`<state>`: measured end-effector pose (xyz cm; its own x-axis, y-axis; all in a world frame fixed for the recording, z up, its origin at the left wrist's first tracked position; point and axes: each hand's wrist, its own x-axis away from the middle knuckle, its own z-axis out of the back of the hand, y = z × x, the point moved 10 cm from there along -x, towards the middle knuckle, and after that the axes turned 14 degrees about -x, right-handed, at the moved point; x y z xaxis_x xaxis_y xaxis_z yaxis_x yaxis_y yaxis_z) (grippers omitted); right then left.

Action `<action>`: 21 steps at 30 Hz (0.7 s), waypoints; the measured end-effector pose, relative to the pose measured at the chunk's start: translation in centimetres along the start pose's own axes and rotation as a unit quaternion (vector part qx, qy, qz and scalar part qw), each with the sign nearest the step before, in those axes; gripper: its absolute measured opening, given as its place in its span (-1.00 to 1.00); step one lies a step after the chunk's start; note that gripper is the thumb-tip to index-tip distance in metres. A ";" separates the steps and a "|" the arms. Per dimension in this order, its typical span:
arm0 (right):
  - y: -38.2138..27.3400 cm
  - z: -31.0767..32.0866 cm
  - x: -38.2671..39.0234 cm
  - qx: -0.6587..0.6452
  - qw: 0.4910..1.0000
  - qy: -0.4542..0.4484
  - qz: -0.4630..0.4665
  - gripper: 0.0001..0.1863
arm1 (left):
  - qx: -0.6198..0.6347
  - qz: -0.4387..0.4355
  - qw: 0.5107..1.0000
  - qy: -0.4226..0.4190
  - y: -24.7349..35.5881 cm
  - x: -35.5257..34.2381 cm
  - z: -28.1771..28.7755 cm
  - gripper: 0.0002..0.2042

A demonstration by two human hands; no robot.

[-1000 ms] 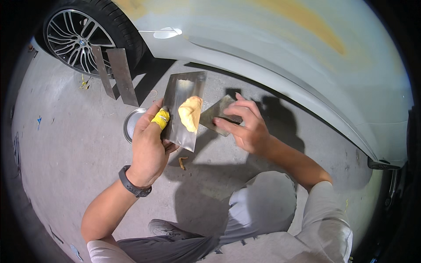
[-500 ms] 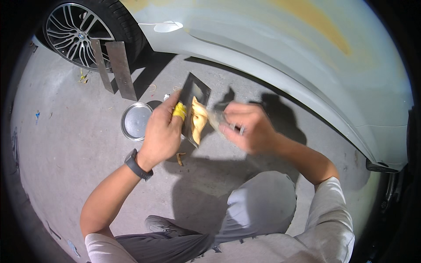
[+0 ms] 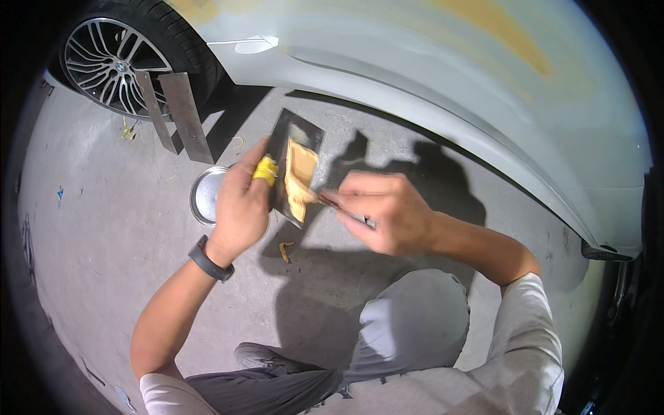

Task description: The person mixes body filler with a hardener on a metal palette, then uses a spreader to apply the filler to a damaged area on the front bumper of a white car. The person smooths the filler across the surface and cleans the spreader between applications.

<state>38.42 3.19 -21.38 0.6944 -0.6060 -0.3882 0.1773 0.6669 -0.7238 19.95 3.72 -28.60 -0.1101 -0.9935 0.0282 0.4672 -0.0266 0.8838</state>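
Observation:
A dark, flat rectangular plate [image 3: 278, 138] is gripped along its left edge by my left hand [image 3: 242, 204], with yellow tape around one finger. On the plate lies yellowish-tan body filler [image 3: 303, 163], spread flat at the top and bunched toward the lower end. My right hand [image 3: 391, 213] is closed on a thin putty knife [image 3: 330, 199], mostly hidden by the fingers. Its edge touches the filler at the plate's right side. Below the plate, a small strip of tan filler [image 3: 285, 251] lies on the floor.
A round metal lid [image 3: 202, 197] lies on the grey concrete, partly behind my left hand. Two metal strips [image 3: 188, 117] lean against the car wheel [image 3: 121, 66]. The pale car body [image 3: 429, 104] curves across the far side. My bent knee [image 3: 415, 315] is near, below my right hand.
The putty knife has swept across the filler; the twisted lump is now flattened at the top and gathered lower down. Both hands and the plate have shifted slightly in view.

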 end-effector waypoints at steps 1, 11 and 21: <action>-0.8 -1.3 0.0 -0.033 0.997 -0.066 0.036 -0.92 | 0.070 0.023 0.997 0.014 -0.5 0.0 0.2 -0.46; -0.9 3.1 0.3 0.115 0.981 0.150 0.049 -0.81 | -0.095 -0.023 0.995 0.021 1.1 0.2 0.1 -0.43; -0.9 0.3 0.1 0.050 0.996 0.010 0.072 -0.76 | -0.099 -0.048 0.994 0.028 2.1 0.7 0.1 -0.45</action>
<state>38.54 2.68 -20.59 0.7040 -0.5086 -0.4958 0.1463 0.7869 -0.5995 20.79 2.98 -26.71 -0.1158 -0.9898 -0.0828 0.6204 -0.1372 0.7722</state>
